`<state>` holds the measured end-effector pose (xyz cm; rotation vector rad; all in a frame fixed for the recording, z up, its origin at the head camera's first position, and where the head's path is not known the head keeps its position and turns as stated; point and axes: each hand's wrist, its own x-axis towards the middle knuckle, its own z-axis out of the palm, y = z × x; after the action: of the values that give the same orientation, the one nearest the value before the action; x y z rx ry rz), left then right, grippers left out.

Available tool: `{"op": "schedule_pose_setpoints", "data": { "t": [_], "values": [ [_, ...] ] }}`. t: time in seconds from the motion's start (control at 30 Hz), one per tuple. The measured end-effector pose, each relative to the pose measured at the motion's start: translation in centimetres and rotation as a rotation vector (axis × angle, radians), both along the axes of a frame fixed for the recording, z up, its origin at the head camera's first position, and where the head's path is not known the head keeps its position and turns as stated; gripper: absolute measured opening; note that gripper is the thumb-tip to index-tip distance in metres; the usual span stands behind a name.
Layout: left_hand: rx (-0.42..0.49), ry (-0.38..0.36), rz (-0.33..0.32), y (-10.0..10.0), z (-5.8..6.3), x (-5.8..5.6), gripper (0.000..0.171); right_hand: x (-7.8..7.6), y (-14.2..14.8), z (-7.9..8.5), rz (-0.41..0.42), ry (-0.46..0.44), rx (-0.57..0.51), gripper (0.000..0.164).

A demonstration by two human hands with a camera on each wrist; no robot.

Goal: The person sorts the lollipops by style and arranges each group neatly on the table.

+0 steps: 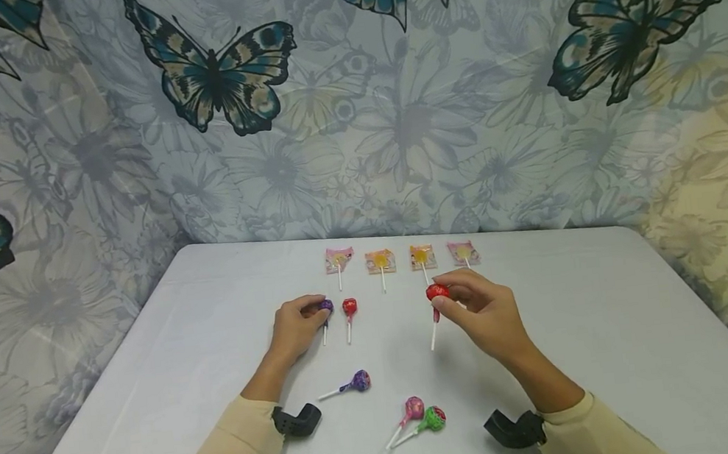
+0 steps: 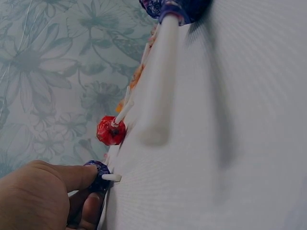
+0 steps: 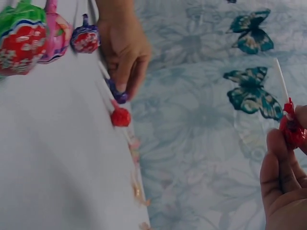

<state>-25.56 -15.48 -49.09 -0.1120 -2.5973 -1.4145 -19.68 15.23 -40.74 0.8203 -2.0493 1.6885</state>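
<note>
The left hand point(image 1: 295, 329) pinched a purple-wrapped lollipop point(image 1: 326, 306) just left of the landmark red lollipop point(image 1: 349, 308), while the right hand point(image 1: 489, 312) pinched another red-wrapped lollipop point(image 1: 437, 291) well to its right.

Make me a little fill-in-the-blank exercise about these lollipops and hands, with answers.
1. The right hand holds a lollipop wrapped in ____.
2. The left hand touches another lollipop, wrapped in ____.
3. The square-wrapped lollipops in the back row number ____.
4. Right beside the round pink lollipop lies a ____ one.

Missing words: red; purple; four; green.
</note>
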Motion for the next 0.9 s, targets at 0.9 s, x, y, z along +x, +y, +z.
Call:
{"op": "schedule_pose_setpoints", "data": {
  "t": [0.9],
  "values": [
    [0.003, 0.008, -0.007, -0.1, 0.0, -0.2, 0.026, -6.4, -5.1, -2.6, 0.029, -0.126, 0.047, 0.028]
  ]
}}
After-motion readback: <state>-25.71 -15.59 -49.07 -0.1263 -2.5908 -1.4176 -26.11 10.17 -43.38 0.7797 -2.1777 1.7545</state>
